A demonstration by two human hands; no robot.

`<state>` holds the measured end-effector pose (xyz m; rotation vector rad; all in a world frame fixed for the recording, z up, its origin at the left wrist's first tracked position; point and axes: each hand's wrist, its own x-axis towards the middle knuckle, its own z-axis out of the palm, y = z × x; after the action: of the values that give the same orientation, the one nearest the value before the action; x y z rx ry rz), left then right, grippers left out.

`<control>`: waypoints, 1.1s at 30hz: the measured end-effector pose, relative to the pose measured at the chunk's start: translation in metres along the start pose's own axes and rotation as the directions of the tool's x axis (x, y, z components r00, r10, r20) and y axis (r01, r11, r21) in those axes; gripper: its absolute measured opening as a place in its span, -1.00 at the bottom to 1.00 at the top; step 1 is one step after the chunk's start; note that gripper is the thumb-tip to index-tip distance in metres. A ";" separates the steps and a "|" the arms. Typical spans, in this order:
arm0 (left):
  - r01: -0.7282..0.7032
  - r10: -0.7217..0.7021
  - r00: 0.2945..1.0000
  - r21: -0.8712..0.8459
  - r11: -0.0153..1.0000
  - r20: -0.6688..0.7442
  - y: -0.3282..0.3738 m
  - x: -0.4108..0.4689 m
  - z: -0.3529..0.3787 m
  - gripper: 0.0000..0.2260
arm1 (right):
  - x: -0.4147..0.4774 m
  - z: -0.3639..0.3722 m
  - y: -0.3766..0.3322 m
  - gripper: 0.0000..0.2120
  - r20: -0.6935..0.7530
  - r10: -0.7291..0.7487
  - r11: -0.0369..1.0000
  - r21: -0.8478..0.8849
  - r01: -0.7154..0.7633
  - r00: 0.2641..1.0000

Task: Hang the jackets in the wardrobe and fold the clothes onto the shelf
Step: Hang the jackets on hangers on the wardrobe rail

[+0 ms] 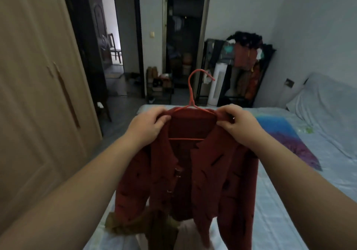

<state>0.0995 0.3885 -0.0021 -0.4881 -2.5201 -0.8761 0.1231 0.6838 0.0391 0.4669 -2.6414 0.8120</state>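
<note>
Above the bed (289, 201), the left hand (149, 127) and right hand (236, 127) pinch the red jacket's (193, 172) shoulders, fingers curled around fabric over the red hanger (190, 93).

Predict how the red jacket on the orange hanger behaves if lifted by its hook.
Probably floppy: the dark red flecked jacket drapes limp under the thin orange hanger. It may slip; the left hand and right hand pinch its shoulders. Seemingly light: the hanger bar looks straight.
</note>
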 end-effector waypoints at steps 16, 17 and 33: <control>0.300 -0.100 0.883 0.387 0.872 -0.459 0.137 -0.006 -0.112 -0.74 | 0.024 -0.052 -0.028 -0.76 -0.062 -0.380 0.921 0.067 0.383 0.923; 0.337 -0.114 0.870 0.410 0.848 -0.480 0.143 -0.012 -0.118 -0.75 | 0.024 -0.048 -0.034 -0.75 -0.044 -0.416 0.906 0.058 0.418 0.908; 0.461 -0.332 0.882 0.463 0.757 -0.335 0.164 -0.177 -0.222 -0.59 | 0.020 -0.011 -0.184 -0.80 -0.061 -0.645 0.724 0.268 0.635 0.761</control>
<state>0.3853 0.3335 0.1489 0.3358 -2.5242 -0.2921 0.1820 0.5416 0.1432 1.3900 -2.1337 0.9197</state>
